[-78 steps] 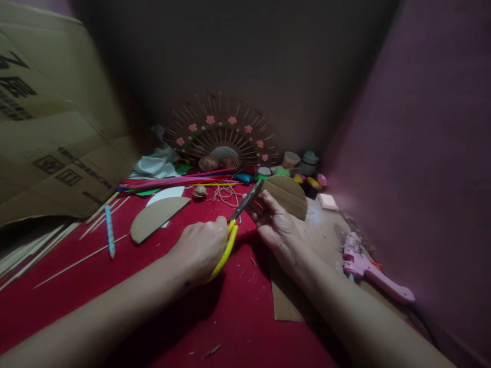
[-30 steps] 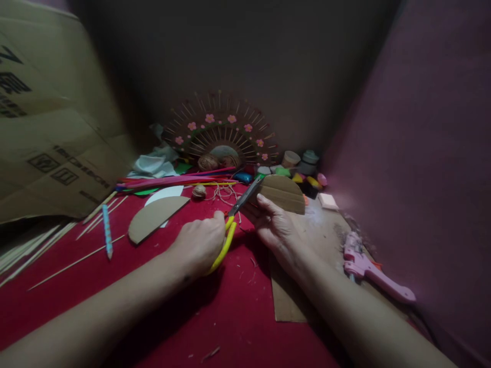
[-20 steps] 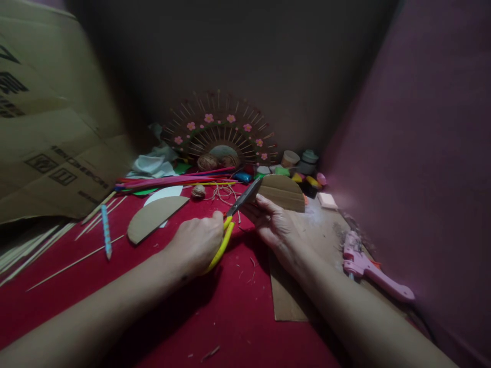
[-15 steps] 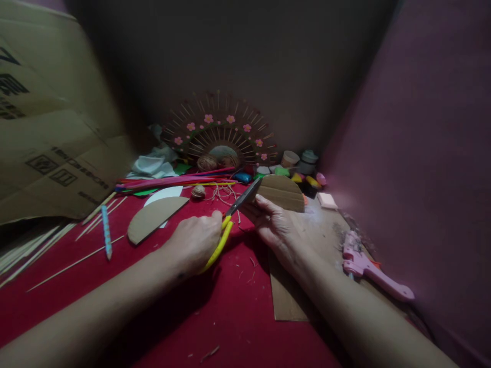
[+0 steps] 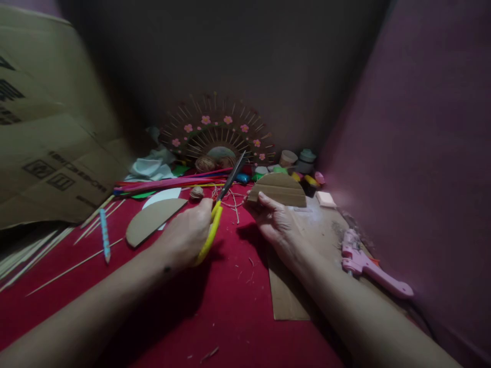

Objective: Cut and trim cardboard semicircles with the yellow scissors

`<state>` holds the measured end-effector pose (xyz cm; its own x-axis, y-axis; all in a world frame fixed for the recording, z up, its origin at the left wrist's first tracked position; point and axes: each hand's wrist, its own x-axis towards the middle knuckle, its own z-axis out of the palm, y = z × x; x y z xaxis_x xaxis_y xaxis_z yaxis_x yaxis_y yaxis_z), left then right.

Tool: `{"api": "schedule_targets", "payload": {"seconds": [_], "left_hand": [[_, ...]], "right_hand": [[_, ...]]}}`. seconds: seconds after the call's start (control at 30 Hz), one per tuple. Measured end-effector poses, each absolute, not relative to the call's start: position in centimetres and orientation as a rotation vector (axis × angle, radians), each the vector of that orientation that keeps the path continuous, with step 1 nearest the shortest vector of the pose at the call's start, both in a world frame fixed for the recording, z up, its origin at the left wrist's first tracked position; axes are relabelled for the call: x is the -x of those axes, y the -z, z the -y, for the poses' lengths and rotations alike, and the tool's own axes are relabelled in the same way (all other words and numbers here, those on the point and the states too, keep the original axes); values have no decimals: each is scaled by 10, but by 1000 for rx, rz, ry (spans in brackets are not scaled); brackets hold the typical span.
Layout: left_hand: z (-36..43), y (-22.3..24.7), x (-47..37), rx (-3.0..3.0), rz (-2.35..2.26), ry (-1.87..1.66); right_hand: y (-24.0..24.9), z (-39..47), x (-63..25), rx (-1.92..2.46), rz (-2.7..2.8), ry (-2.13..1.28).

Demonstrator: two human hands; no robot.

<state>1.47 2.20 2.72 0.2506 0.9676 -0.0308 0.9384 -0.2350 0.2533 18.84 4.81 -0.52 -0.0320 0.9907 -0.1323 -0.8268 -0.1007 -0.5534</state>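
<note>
My left hand (image 5: 188,230) is closed round the yellow handles of a pair of scissors (image 5: 230,178), whose blades point up and away from me, together or nearly so. In my right hand (image 5: 274,220) a half-round piece of corrugated cardboard (image 5: 282,190) is pinched, thumb on its face, curved edge up. The blades and the piece are apart. Left of my left hand, another half-round cardboard piece (image 5: 153,222) lies partly over a white one (image 5: 163,196). A small ball of twine (image 5: 197,192) lies just beyond the left hand.
A fan-shaped stick decoration with pink flowers (image 5: 227,120) stands at the back. On the right, a pink glue gun (image 5: 360,260) lies on a cardboard sheet (image 5: 287,296). A blue pencil (image 5: 104,235) and thin sticks (image 5: 72,266) are at left, beside a large cardboard box (image 5: 57,128).
The scissors have come away from the half-round cardboard, moving left with my left hand, blades swung more upright. My right hand still holds the piece, whose face now shows more fully.
</note>
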Motion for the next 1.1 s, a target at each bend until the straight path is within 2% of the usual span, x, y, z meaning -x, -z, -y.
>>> {"api": "schedule_targets", "payload": {"seconds": [0.23,1.1], "left_hand": [[-18,-26,-22,-2392,-1786,48],[-12,-21,-26,-2566,-1785,191]], "right_hand": [[4,-45,-186,570,417,-1601],[8,-44,-180,572,487,-1623]]}}
